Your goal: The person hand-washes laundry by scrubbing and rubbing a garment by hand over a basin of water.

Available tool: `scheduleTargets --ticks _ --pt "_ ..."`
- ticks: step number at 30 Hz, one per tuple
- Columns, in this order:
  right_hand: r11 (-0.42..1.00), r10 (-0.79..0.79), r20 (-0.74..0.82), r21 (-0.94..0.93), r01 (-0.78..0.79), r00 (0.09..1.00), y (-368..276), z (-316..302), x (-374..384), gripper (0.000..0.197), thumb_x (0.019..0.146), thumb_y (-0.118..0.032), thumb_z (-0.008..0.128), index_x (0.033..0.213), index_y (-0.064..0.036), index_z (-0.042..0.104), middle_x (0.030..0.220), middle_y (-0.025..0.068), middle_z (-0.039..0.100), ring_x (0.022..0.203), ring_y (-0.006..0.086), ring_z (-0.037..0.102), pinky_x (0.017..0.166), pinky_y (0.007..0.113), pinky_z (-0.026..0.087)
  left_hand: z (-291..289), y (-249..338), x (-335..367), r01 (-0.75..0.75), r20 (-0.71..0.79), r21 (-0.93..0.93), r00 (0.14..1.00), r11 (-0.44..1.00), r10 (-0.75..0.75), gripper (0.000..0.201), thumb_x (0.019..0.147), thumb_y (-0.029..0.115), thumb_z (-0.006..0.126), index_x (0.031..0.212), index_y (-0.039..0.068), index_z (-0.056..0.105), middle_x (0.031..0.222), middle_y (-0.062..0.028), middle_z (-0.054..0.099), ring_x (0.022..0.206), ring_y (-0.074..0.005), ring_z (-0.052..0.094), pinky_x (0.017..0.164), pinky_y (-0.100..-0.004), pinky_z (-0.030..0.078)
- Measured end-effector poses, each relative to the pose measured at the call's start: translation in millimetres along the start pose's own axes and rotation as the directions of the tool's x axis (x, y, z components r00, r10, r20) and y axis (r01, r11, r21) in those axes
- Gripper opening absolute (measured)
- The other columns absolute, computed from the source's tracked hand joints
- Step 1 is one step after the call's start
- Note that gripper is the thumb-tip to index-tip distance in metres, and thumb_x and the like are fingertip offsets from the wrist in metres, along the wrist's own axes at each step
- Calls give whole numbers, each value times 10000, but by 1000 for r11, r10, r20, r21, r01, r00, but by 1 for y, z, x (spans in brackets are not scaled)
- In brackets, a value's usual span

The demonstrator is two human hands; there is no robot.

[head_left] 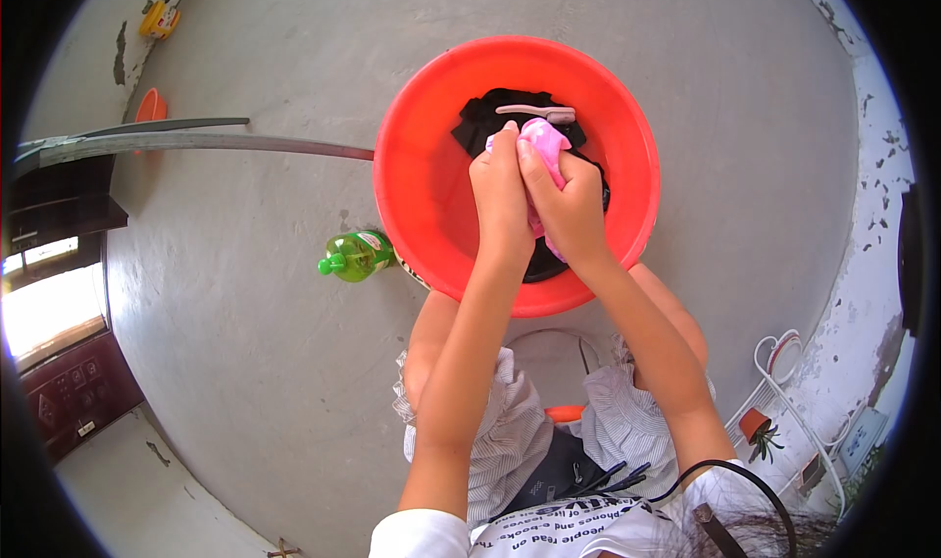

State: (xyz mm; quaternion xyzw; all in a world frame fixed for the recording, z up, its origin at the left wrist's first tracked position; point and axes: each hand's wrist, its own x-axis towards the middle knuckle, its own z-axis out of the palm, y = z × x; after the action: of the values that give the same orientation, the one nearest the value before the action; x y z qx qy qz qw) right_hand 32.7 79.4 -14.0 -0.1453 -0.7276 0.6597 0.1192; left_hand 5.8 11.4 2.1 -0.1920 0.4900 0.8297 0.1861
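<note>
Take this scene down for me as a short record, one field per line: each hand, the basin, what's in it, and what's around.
Left hand: closed on a pink cloth
Right hand: closed on the same cloth
Container: red round basin, in front of the person's knees
In basin: black fabric, with a pale-handled brush lying on it
Left of basin: green-capped bottle on the grey floor
Far right: potted plant by a white rack
</note>
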Motion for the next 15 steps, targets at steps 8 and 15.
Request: scheduleTargets --ticks 8,15 --pt "995 48 -62 94 -42 997 -1 -9 15 338 857 -235 547 649 32 540 524 40 487 507 61 431 457 258 354 9 -15 -4 11 -72 -6 997 1000 -12 300 868 225 501 611 71 485 563 63 427 497 -18 352 439 -225 264" --pt "999 16 -3 48 -16 1000 1 -1 1 343 852 -254 552 653 26 550 495 56 482 477 70 440 444 273 356 -3 -3 2 -7 -29 8 1000 1000 7 252 854 261 484 742 48 559 658 5 523 566 -72 480 500 -229 387"
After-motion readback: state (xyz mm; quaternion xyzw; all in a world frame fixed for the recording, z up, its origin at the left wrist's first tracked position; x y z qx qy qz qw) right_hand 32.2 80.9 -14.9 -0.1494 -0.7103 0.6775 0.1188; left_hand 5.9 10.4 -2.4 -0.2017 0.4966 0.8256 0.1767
